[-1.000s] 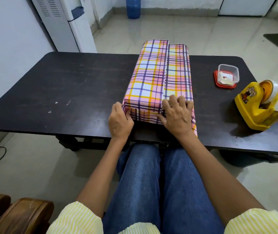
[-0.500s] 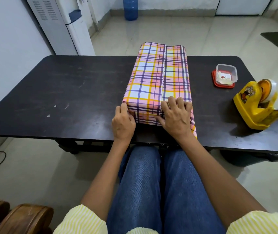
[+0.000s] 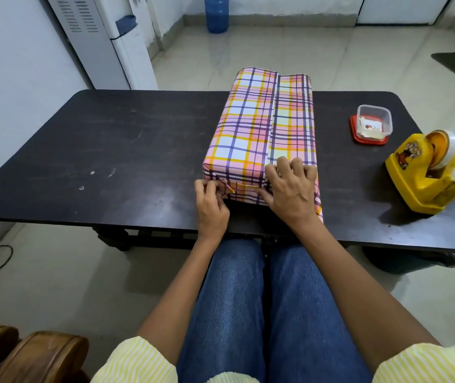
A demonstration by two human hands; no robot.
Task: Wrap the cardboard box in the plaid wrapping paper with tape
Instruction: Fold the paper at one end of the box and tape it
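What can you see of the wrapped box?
The box is long and covered in pink, yellow and purple plaid paper, with a seam along its top. It lies flat on the table. The left hand pinches a fold at its near left corner; the right hand presses its near edge.

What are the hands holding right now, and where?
The left hand pinches the plaid wrapping paper by its folded flap at the near left corner; the right hand presses the paper over the near top edge.
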